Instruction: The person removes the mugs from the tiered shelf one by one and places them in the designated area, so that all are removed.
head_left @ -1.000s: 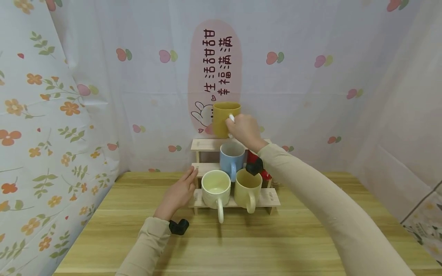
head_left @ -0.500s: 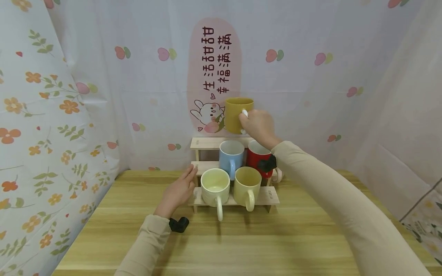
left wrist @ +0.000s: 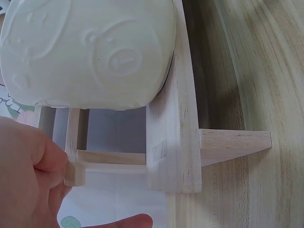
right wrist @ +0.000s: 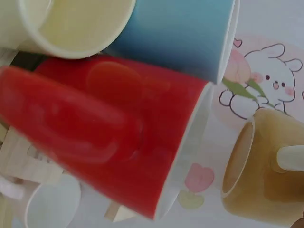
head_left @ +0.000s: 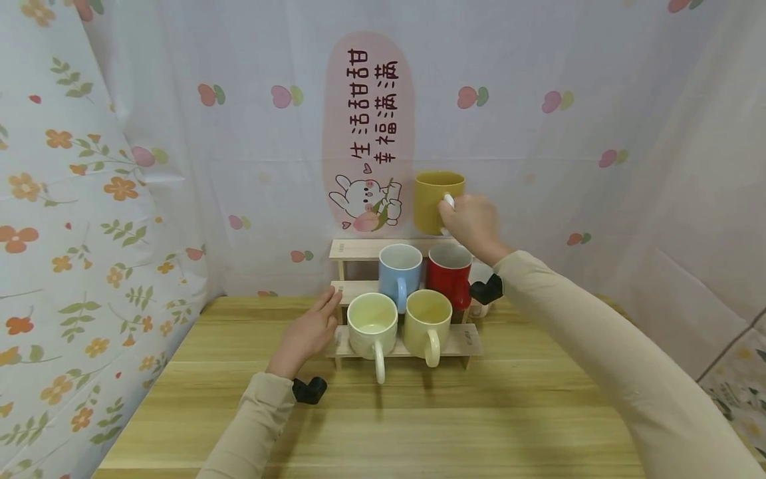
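Observation:
My right hand (head_left: 475, 223) grips the white handle of a mustard-yellow mug (head_left: 429, 203). The mug is upright in front of the backdrop, around the right end of the rack's top shelf; whether it touches the shelf I cannot tell. My left hand (head_left: 308, 336) touches the left end of the middle shelf with its fingers, the thumb apart from the wood in the left wrist view. On the wooden three-step rack (head_left: 353, 250), a blue mug (head_left: 399, 269) and a red mug (head_left: 445, 279) share the middle shelf. A pale green mug (head_left: 372, 332) and a light yellow mug (head_left: 426, 326) occupy the lowest.
Behind the rack's right side, a whitish mug (head_left: 481, 283) is partly hidden by the red mug and the black wrist camera (head_left: 487, 290). The rack stands on a wood-grain table (head_left: 467, 419). A printed cloth backdrop (head_left: 509, 146) hangs close behind, with flowered cloth at left.
My right hand has carried the mustard-yellow mug to the right along the top shelf, uncovering the rabbit print and the red mug. My left hand has stayed at the rack.

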`<state>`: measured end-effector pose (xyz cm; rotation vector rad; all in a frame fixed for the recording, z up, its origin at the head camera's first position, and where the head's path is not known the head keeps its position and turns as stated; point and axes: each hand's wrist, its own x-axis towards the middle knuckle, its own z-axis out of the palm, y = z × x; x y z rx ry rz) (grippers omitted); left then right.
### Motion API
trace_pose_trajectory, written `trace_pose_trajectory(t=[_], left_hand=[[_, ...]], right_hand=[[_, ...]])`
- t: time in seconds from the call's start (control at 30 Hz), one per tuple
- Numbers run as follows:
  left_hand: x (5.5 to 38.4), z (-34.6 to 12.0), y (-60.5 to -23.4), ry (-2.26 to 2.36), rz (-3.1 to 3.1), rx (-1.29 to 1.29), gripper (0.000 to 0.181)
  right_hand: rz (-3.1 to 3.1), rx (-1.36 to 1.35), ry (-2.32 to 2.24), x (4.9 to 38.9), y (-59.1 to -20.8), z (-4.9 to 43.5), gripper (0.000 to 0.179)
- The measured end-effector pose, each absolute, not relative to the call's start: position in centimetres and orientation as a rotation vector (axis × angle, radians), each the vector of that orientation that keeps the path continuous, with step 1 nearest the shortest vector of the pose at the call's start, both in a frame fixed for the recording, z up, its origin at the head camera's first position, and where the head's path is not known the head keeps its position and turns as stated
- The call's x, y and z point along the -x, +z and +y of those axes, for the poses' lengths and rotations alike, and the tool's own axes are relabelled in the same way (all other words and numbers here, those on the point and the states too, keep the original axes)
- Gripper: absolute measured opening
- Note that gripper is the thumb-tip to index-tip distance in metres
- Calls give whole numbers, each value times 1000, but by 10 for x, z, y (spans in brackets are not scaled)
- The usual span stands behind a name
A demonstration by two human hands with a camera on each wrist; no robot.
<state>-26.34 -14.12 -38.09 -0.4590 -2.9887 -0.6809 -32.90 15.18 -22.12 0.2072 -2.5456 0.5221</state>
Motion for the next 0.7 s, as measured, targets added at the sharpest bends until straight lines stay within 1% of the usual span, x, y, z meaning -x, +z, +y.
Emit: trace_pose_trajectory(t=[0.33,0.7], left_hand=[[263,-139,-379,-663,-2984,464,52],[261,-140,-378,-660,-2993,474,52]], right_hand=[[-2492,-199,494,328,-224,174,44],[-2553,-157,650,316,-233,202,47]])
